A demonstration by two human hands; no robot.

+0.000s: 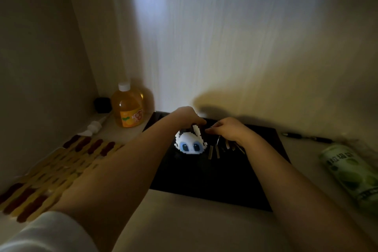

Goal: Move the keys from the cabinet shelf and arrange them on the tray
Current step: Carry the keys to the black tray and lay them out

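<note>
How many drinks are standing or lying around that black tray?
2. An orange juice bottle stands upright in the back left corner, left of the black tray. A green can lies on its side at the right. The dim light may hide others.

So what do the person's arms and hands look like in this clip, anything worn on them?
Both forearms are bare. The left arm has a white sleeve pushed up near the elbow; no sleeve shows on the right arm within the frame. No gloves, and no watch or bracelet shows on the left hand or right hand; the dim light makes small rings hard to rule out.
</note>
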